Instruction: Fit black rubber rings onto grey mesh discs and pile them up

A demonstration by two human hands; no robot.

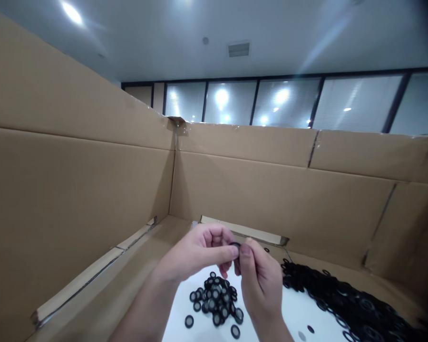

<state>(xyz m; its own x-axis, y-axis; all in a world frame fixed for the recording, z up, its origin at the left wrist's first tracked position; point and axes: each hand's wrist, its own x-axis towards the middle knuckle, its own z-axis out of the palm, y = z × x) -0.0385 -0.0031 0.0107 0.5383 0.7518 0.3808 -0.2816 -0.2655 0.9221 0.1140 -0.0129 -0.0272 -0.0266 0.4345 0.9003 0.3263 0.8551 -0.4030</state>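
My left hand (196, 251) and my right hand (258, 282) meet in front of me, and the fingertips of both pinch a small black rubber ring (234, 245). The ring is mostly hidden by my fingers. Below my hands, a small pile of black rings with grey centres (214, 297) lies on a white surface (292, 316). A few loose rings, such as one (189, 321), sit apart from it. To the right of my right hand spreads a much larger heap of black rings (345, 304).
Tall cardboard walls (281, 199) surround the work area on the left, back and right. A loose cardboard strip (244, 230) lies against the back wall, and another (92, 270) along the left. Beyond the walls are frosted glass office windows (285, 102).
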